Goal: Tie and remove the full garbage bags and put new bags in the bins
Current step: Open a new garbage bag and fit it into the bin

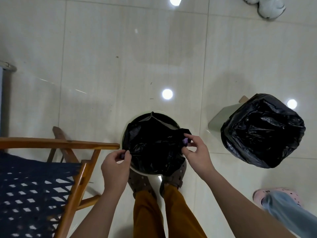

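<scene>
Nearest to me, at the bottom centre of the frame, I see two legs in mustard trousers (164, 213) and brown perforated clogs (140, 182) standing on the pale tiled floor (103, 57). At lower left is a wooden chair (82, 169) with a dark blue woven seat; its armrest tip lies just beside the round bin. At lower right, a pink clog (277, 194) and a light blue trouser leg (289, 213) belong to a second person.

My left hand (115, 167), at lower centre, has curled fingers pinching the edge of the black bag (151, 148) at the left side of the round bin (137, 170). My right hand (197, 152), right of centre, pinches the opposite bag edge between thumb and fingers; a small purple piece (186, 140) shows at the fingertips, and I cannot tell what it is. The bag lies slack inside the round bin, with its far edge hooked over the rim at the top.

At centre right, well apart from the round bin, stands a pale green bin (217, 121) lined with a second black bag (262, 131), whose edge is folded over the rim.

At the far upper right, a white object (267, 7) lies on the floor, too blurred to identify.
</scene>
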A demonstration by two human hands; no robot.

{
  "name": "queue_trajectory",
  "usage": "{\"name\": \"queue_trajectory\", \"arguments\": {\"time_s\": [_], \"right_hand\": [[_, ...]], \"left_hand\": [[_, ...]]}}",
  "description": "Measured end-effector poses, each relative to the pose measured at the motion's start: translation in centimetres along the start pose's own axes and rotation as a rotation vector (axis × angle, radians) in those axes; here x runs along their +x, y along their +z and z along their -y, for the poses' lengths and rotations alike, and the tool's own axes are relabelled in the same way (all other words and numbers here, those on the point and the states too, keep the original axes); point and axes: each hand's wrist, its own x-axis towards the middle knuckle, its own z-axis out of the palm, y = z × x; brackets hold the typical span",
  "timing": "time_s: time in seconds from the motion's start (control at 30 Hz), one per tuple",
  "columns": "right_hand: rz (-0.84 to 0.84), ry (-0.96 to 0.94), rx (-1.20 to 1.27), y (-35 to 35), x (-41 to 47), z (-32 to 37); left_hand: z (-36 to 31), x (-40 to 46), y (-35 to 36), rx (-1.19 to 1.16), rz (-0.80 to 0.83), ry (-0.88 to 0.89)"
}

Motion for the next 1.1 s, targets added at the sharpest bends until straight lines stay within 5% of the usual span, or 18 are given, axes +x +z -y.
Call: {"name": "queue_trajectory", "arguments": {"time_s": [0.33,0.47,0.53,0.6,0.73,0.9,1.1], "right_hand": [[-0.05,-0.111,-0.169,0.5,2.5,-2.0],[-0.213,-0.208,-0.357,1.0,1.2,-1.9],[-0.325,-0.402,-0.418,1.7,0.0,-1.3],[-0.261,-0.599,-0.404,2.9,-0.6,-0.9],[0.034,-0.63,-0.605,5.1,1.0,-0.7],[-0.024,-0.545,-0.818,5.2,4.5,-1.0],[0.01,-0.53,-0.666,4.9,6.3,-1.7]], "left_hand": [[3.0,3.7,1.3,0.201,-0.102,0.104],[2.6,3.1,0.9,0.396,-0.094,0.618],[2.2,3.1,1.3,0.468,0.017,0.87],[1.6,3.4,2.3,0.519,0.142,0.966],[0.4,5.5,4.4,0.718,0.246,0.978],[-0.8,8.5,5.1,0.88,0.205,0.92],[-0.8,10.4,5.4,0.711,0.313,0.843]]}}
